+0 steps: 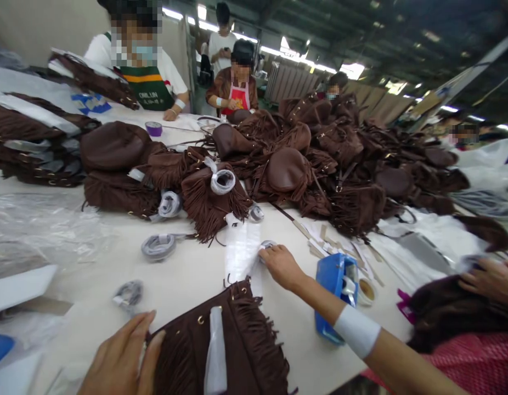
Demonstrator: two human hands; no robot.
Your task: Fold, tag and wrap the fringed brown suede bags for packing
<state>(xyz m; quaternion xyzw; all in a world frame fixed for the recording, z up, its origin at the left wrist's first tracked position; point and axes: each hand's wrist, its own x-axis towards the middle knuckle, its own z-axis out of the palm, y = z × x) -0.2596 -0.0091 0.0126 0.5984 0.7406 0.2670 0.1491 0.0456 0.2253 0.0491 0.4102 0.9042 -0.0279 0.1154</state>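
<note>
A dark brown fringed bag (188,345) lies on the table right in front of me, with a strip of white wrapping (215,351) down its front. My left hand (122,354) is closed on the bag's upper left edge, thumb and fingers around it. Beyond the bag's top right corner, my right hand (282,266) has its fingers closed on a plastic-wrapped strap coil (267,243). A white plastic sheet (241,247) lies flat beside that hand. Another wrapped coil (128,293) rests just past my left hand.
Brown fringed bags (289,170) are heaped across the back. A blue box (330,296) and a tape roll (366,291) stand to the right. Another person's hand (490,280) touches dark fabric at far right. Co-workers are across the table. Clear plastic (44,225) lies left.
</note>
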